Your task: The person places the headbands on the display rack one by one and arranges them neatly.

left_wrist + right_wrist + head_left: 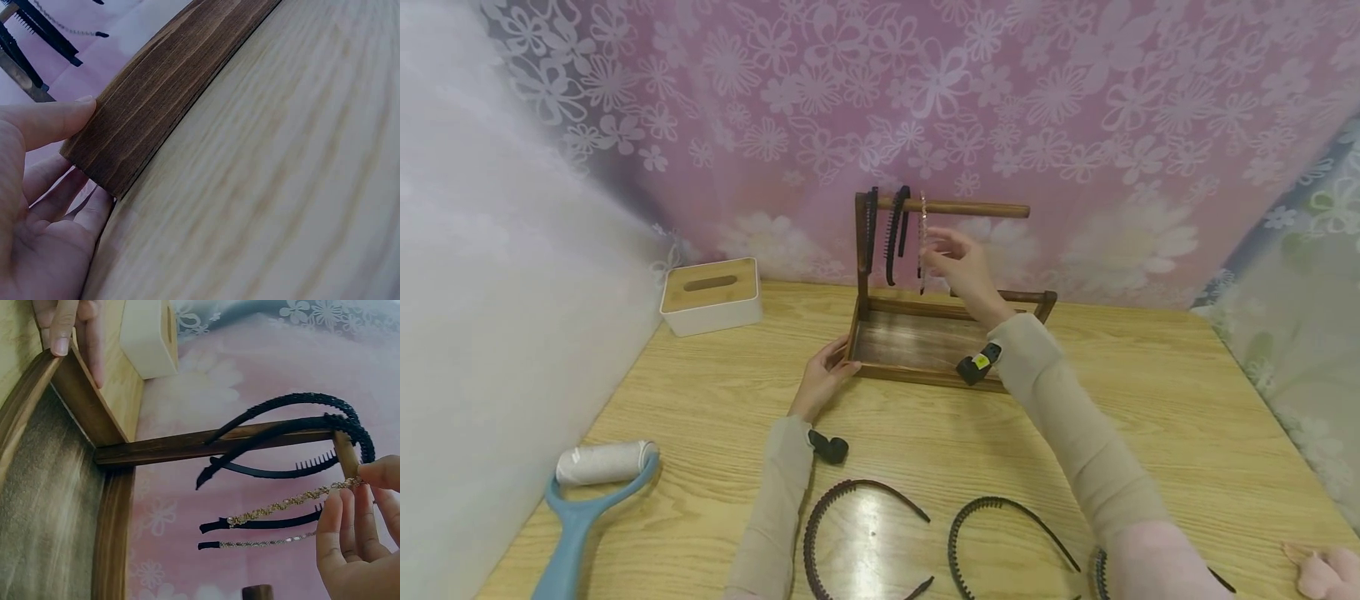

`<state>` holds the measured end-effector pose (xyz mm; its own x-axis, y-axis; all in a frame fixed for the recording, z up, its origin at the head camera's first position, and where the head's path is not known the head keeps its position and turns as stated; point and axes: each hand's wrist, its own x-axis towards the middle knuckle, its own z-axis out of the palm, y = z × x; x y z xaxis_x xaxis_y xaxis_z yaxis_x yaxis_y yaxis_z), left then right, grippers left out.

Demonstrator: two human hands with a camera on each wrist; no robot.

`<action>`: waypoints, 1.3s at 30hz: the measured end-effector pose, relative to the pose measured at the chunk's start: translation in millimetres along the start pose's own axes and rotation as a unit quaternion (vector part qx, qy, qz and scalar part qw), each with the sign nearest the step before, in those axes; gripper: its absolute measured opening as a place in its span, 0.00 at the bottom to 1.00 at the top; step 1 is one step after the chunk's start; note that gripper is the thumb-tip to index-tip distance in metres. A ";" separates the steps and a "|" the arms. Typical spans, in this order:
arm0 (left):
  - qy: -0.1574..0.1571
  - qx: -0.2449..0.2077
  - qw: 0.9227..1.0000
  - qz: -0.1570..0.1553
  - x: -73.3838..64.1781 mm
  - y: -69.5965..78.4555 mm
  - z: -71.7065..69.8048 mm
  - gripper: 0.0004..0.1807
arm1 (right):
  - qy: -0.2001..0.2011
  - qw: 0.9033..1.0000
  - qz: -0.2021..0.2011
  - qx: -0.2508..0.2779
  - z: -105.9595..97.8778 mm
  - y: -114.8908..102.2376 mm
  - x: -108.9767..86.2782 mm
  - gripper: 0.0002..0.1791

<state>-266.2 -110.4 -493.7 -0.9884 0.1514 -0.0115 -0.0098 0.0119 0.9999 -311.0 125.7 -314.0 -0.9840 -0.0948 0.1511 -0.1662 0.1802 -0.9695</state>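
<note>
A wooden rack [917, 376] with a tray base and an upper rod [988, 209] stands near the back of the table. My left hand [820, 385] grips the tray's front left corner, thumb on the top edge and fingers around the side [62, 187]. At the upper rod, my right hand [964, 268] pinches a beaded headband [281, 505] between thumb and fingers. This headband hangs over the rod, its black tips pointing down. Left of it hang black headbands [892, 237], some with comb teeth.
Several dark toothed headbands [811, 533] lie on the near table, one partly behind my right sleeve. A blue-handled lint roller [576, 521] lies at left. Back left stands a white tissue box [715, 315] with a wooden lid. A pink item [1330, 573] sits at the right edge.
</note>
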 end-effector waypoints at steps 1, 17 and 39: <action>0.000 0.000 1.000 0.000 0.1 0.0 0.6 0.35 | -0.002 1.000 0.001 0.002 0.5 1.0 0.0 0.24; -0.004 -0.009 1.000 0.003 0.8 -0.6 3.7 0.34 | -0.034 0.999 0.019 -0.005 -5.8 12.4 -11.0 0.25; -0.004 -0.011 1.000 -0.002 0.2 -0.2 -1.2 0.36 | -0.123 0.988 0.054 -0.069 -5.5 63.1 -71.3 0.22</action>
<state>-266.5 -111.6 -493.9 -0.9870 0.1602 -0.0155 -0.0172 -0.0093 0.9998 -251.6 149.2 -384.8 -0.9536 -0.3003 -0.0209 -0.0840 0.3321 -0.9395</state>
